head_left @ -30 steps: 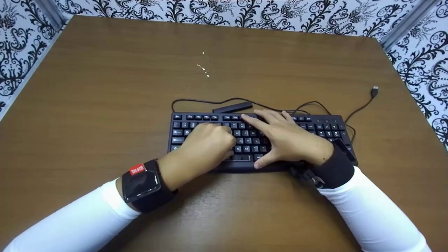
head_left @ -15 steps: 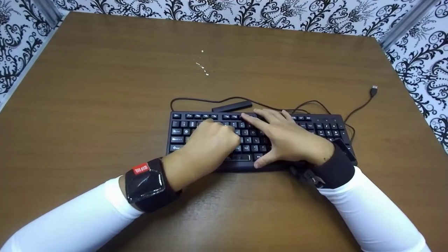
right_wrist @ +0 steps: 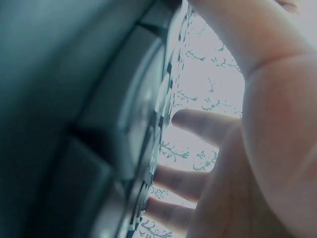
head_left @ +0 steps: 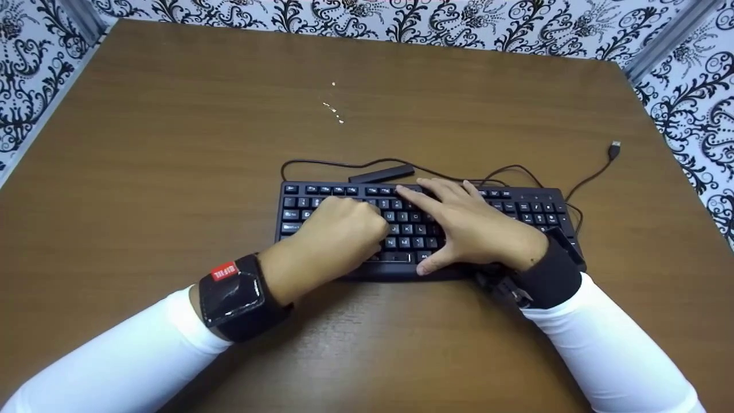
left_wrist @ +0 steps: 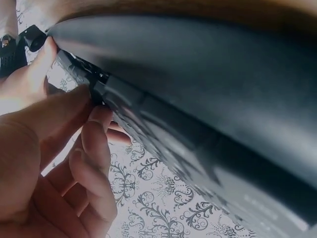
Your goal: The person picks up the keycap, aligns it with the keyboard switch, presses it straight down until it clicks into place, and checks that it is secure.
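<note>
A black keyboard (head_left: 404, 242) lies flat on the wooden table, its letter keys facing up. Over its left half is my left hand (head_left: 338, 235), knuckles up and fingers curled. In the left wrist view, the left thumb and forefinger pinch a dark key (left_wrist: 97, 93) beside a gap in the key row; its legend is not visible. My right hand (head_left: 467, 226) lies spread over the middle and right of the keyboard, thumb at the front edge. Its fingertips reach the upper keys, also seen from the side in the right wrist view.
Behind the keyboard runs its black cable (head_left: 390, 161), which ends in a USB plug (head_left: 614, 150) at the right. A flat black bar (head_left: 381, 174) lies between cable and keyboard. Small bright specks (head_left: 334, 110) show farther back on the table (head_left: 189, 143). Patterned wallpaper surrounds it.
My left hand shifts slightly right and then back left over the same keys, fingers still curled. The right hand and the keyboard stay in place.
</note>
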Motion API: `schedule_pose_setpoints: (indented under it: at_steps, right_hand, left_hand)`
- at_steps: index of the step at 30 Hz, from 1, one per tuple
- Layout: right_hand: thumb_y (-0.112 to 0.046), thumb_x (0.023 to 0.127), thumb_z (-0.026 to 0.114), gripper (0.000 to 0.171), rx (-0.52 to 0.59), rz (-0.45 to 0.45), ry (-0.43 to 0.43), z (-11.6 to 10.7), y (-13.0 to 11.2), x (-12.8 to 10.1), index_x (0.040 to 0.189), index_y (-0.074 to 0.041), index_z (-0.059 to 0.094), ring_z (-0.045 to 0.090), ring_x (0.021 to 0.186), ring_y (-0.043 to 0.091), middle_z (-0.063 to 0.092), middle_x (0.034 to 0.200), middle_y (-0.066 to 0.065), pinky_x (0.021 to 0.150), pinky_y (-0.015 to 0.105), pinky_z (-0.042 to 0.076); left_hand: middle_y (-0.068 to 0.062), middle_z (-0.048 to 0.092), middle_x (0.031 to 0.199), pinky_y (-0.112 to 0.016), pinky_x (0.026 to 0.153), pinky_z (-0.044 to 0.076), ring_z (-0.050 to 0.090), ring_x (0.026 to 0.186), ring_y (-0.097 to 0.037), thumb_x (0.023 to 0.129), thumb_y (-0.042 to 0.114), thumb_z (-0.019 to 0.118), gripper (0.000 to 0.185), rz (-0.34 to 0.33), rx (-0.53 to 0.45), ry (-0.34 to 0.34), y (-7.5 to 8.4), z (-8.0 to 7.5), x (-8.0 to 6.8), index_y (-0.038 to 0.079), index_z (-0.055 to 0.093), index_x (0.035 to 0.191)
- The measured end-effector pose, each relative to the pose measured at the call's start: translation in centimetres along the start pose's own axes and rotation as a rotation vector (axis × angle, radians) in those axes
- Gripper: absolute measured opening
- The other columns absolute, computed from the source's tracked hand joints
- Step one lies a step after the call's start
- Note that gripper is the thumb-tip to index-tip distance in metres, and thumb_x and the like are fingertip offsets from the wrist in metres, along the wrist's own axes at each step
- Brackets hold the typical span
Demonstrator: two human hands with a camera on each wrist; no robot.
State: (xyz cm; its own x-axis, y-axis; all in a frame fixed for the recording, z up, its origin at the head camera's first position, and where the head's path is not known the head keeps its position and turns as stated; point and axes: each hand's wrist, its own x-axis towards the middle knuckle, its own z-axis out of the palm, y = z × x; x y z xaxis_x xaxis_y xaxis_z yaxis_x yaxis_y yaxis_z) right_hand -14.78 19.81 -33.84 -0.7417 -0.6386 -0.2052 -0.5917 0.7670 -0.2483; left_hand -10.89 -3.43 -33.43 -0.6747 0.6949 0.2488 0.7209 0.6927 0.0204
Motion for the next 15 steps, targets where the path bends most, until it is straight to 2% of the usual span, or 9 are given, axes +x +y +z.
schedule_pose_setpoints:
  at_steps: [3,5,9,12,15]
  right_hand:
    - [-0.064,0.063,0.084,0.123,-0.001,0.003,-0.004,0.02,0.00,-0.01,0.161,-0.029,0.020,0.021,0.151,0.041,0.023,0.163,0.020,0.115,0.075,0.012]
    - [-0.064,0.063,0.084,0.123,-0.002,0.003,-0.004,-0.04,-0.02,0.00,0.161,-0.029,0.020,0.021,0.151,0.041,0.023,0.163,0.020,0.115,0.075,0.012]
    - [-0.064,0.063,0.084,0.122,-0.006,0.005,-0.003,-0.13,-0.02,-0.03,0.161,-0.029,0.020,0.021,0.151,0.040,0.023,0.163,0.020,0.115,0.075,0.011]
    - [-0.064,0.063,0.084,0.123,-0.003,0.010,-0.008,-0.10,-0.02,-0.08,0.161,-0.030,0.019,0.020,0.151,0.041,0.023,0.163,0.020,0.115,0.075,0.011]
    - [-0.065,0.063,0.084,0.123,-0.001,0.008,-0.007,-0.08,-0.01,-0.09,0.161,-0.030,0.019,0.020,0.151,0.041,0.023,0.163,0.020,0.115,0.075,0.011]
  left_hand:
    - [-0.006,0.074,0.079,-0.043,0.061,0.060,0.071,0.068,-0.026,0.082,0.020,0.079,0.013,-0.008,0.004,-0.026,0.07,-0.09,-0.05,0.007,0.076,0.086]
    - [-0.006,0.074,0.080,-0.042,0.061,0.060,0.071,0.068,-0.026,0.082,0.020,0.080,0.014,-0.009,0.018,-0.016,0.18,-0.10,-0.09,0.007,0.077,0.086]
    - [-0.005,0.072,0.075,-0.041,0.054,0.058,0.068,0.062,-0.024,0.082,0.008,0.074,0.003,0.001,0.057,0.038,0.37,0.23,-0.24,0.007,0.077,0.081]
    - [-0.004,0.071,0.072,-0.040,0.050,0.056,0.066,0.058,-0.023,0.080,-0.001,0.069,0.012,0.004,0.085,0.058,0.51,0.42,-0.33,0.007,0.077,0.077]
    - [-0.004,0.072,0.073,-0.041,0.051,0.057,0.067,0.059,-0.023,0.079,-0.003,0.067,0.015,-0.010,0.093,0.046,0.65,0.42,-0.27,0.008,0.077,0.077]
